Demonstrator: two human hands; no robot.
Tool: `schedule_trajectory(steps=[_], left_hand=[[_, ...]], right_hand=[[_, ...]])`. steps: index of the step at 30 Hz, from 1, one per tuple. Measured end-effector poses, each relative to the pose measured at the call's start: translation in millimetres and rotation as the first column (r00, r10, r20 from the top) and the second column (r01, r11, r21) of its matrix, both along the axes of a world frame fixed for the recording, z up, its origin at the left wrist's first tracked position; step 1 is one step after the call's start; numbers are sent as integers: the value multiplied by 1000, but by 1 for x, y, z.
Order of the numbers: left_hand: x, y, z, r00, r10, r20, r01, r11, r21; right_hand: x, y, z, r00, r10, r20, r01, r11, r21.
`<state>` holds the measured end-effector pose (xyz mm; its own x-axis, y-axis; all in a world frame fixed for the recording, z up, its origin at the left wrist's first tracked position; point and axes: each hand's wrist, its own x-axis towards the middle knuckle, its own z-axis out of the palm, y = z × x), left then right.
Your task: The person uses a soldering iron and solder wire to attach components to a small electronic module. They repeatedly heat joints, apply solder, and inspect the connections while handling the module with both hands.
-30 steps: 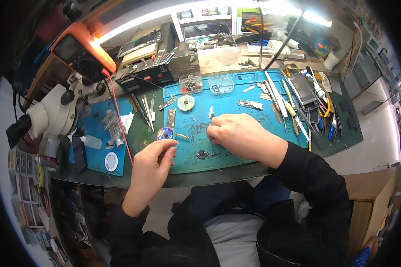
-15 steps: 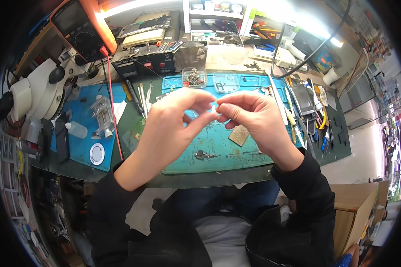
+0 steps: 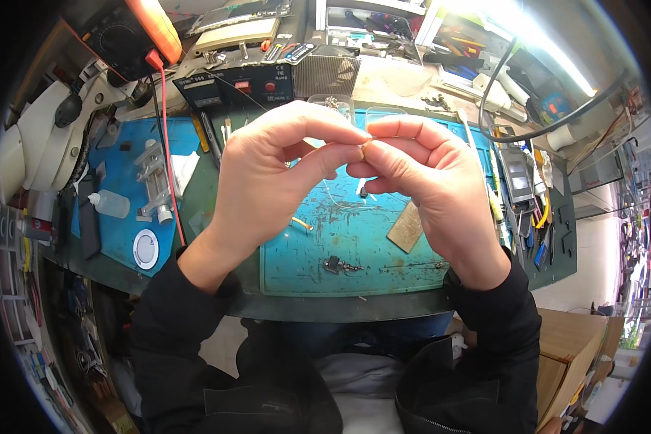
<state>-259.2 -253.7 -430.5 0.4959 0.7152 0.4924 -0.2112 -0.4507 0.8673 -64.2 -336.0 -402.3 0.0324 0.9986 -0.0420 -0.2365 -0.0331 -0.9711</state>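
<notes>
My left hand (image 3: 257,170) and my right hand (image 3: 441,177) meet fingertip to fingertip above the blue work mat (image 3: 296,275). Thumb and forefinger of each are pinched together. Whatever lies between them is too small and covered to make out. Under the hands, a thin pale strand (image 3: 330,194) curves over the mat. Close to my left wrist lies a small copper-tipped piece (image 3: 302,224). A tan rectangular pad (image 3: 406,228) sits below my right palm, and a little black and metal part (image 3: 333,265) rests towards the mat's front edge.
On the left stand a microscope (image 3: 40,137), an orange-edged multimeter (image 3: 116,36) with a red lead, a metal clamp fixture (image 3: 150,181) and a clear bottle (image 3: 111,205). Hand tools (image 3: 539,206) crowd the right. A black cable (image 3: 486,108) loops at the back right, near a dark box (image 3: 231,90).
Both hands sit higher in the picture, and their fingertips have come closer together. The view has shifted a little, and the copper-tipped piece now shows beside my left wrist.
</notes>
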Motion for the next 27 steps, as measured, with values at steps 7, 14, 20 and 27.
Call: schedule_trajectory(steps=[7,14,20,27], left_hand=[[-10,13,8,984,179,2,-178,978,-105],[-13,18,4,995,95,-12,-96,978,-186],[-16,17,-5,998,-40,58,64,856,-513],[-13,9,-5,992,-98,83,128,758,-640]], right_hand=[[6,-18,-14,488,122,864,-485,862,152],[-19,-31,-26,204,99,974,-571,820,37],[-7,-18,-18,518,256,817,-490,871,38],[30,-4,-18,860,-9,511,-12,999,39]])
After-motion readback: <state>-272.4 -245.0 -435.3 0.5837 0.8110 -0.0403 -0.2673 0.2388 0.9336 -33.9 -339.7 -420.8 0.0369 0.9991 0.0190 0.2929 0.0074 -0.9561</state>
